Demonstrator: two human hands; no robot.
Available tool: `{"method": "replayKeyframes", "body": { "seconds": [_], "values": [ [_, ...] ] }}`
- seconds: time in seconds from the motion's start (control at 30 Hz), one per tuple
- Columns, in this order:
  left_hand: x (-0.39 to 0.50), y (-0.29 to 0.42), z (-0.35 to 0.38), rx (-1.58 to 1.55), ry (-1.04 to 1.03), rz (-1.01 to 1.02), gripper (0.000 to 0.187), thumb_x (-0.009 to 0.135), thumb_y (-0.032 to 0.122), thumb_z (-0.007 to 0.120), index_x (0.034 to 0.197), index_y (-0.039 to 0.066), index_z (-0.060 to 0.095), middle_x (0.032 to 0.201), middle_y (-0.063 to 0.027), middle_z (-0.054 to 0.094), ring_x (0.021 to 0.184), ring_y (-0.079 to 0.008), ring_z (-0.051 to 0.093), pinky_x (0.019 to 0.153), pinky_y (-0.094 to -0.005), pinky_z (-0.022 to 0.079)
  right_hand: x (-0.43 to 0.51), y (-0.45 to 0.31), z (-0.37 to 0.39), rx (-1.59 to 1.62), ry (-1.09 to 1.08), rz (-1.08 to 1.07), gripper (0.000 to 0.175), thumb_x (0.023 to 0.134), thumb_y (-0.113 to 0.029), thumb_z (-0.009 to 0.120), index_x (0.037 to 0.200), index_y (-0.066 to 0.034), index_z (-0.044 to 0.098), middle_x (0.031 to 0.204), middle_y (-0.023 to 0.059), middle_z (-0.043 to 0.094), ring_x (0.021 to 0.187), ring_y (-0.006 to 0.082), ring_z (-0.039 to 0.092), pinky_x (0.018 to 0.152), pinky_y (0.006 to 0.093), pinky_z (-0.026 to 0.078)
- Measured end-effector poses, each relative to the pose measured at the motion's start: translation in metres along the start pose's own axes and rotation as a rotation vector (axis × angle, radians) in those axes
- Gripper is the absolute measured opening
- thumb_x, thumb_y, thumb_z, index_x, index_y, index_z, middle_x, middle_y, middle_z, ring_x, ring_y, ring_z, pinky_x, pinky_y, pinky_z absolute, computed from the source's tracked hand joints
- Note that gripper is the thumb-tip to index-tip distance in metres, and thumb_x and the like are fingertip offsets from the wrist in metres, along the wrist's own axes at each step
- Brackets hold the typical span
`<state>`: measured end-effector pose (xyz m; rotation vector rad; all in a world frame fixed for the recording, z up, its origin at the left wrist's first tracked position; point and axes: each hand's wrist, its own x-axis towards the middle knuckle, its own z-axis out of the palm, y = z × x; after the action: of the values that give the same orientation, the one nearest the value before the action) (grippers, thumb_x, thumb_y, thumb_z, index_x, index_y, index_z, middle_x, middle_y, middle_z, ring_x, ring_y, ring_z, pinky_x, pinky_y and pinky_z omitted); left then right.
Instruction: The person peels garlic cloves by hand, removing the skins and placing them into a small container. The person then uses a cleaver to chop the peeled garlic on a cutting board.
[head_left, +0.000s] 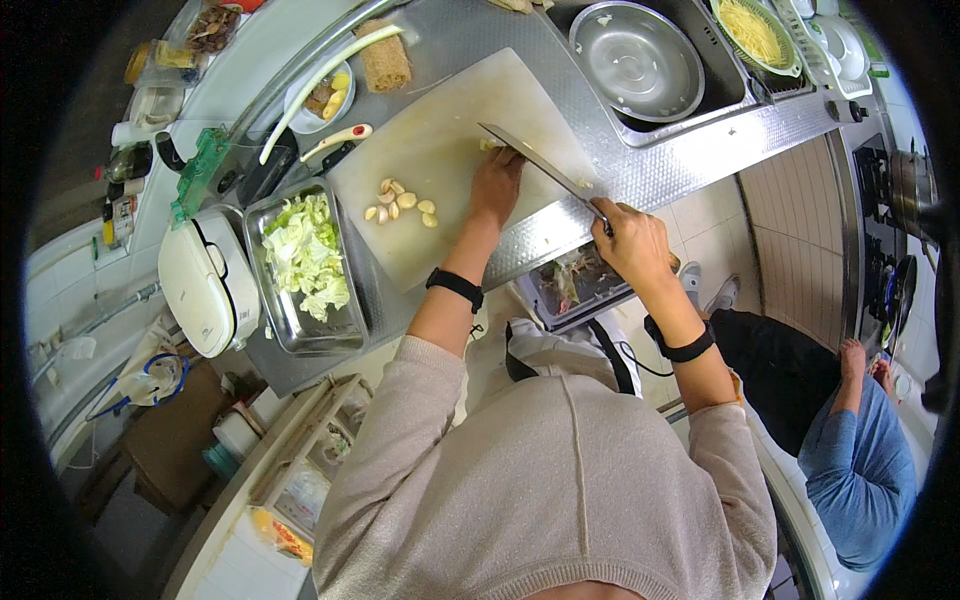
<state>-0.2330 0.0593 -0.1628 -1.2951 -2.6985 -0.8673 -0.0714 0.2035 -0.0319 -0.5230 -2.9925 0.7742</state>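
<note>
My right hand (634, 241) grips the handle of a kitchen knife (546, 166), whose broad blade slants across the white cutting board (442, 135). Beside the blade, my left hand (497, 187) rests on the board with its fingers bent downward. Small pale yellow pieces (487, 144) show by the fingertips; whether the fingers hold any is hidden. Several garlic cloves (405, 199) lie loose on the board to the left of that hand. A metal tray of cut cabbage (306, 259) stands left of the board.
A peeling knife (337, 141), a bowl (300, 118) and a loofah-like scrubber (384, 61) lie beyond the board. The sink holds a steel basin (637, 64); a green basket (791, 67) holds yellow shreds. Below the counter is a scrap bin (551, 300). Another person (859, 450) stands at right near the stove.
</note>
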Motion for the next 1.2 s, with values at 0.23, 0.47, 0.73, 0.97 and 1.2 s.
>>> {"method": "replayKeyframes", "body": {
  "seconds": [0.23,0.47,0.73,0.97,1.2],
  "values": [
    [0.001,0.003,-0.007,-0.083,0.032,0.004,0.017,0.082,0.007,0.053,0.092,0.005,0.067,0.104,-0.0071,0.064,0.099,-0.0271,0.057,0.082,-0.0378,0.049,0.007,0.021,0.027,-0.061,-0.034,0.012,0.023,0.079,-0.016,0.058,0.098,-0.006,0.064,0.068,0.0159,0.063,0.06,0.0338,0.062,0.057,0.0425,0.05],
    [0.0,-0.003,0.001,-0.071,0.002,-0.043,0.02,0.089,0.017,0.05,0.099,0.009,0.066,0.108,-0.0114,0.063,0.102,-0.0324,0.057,0.085,-0.0411,0.048,0.006,0.014,0.029,-0.056,-0.033,0.0,0.022,0.079,-0.016,0.058,0.097,-0.0049,0.064,0.068,0.017,0.063,0.061,0.0344,0.061,0.057,0.0427,0.05],
    [-0.003,0.004,-0.003,-0.106,0.053,-0.115,0.014,0.081,0.007,0.055,0.088,0.005,0.067,0.098,-0.006,0.065,0.096,-0.025,0.059,0.08,-0.0349,0.051,0.004,0.002,0.022,-0.034,-0.029,0.006,0.017,0.079,-0.016,0.058,0.09,-0.0035,0.063,0.064,0.0189,0.061,0.058,0.0359,0.061,0.055,0.0436,0.049],
    [-0.003,-0.001,-0.012,-0.17,0.025,-0.056,0.016,0.086,0.011,0.054,0.094,0.005,0.066,0.1,-0.0094,0.064,0.093,-0.0294,0.059,0.08,-0.0377,0.049,0.007,0.007,0.028,-0.015,-0.054,0.062,0.016,0.08,-0.015,0.057,0.087,-0.003,0.064,0.062,0.0195,0.059,0.058,0.0372,0.06,0.056,0.044,0.049],
    [-0.002,-0.002,-0.012,-0.183,0.049,-0.028,0.015,0.084,0.012,0.056,0.093,0.006,0.067,0.099,-0.0099,0.065,0.094,-0.0301,0.059,0.08,-0.0391,0.049,0.008,0.001,0.031,-0.066,-0.069,0.107,0.015,0.079,-0.016,0.058,0.086,-0.0037,0.065,0.062,0.0196,0.059,0.06,0.0376,0.06,0.057,0.0448,0.049]
  ]
}}
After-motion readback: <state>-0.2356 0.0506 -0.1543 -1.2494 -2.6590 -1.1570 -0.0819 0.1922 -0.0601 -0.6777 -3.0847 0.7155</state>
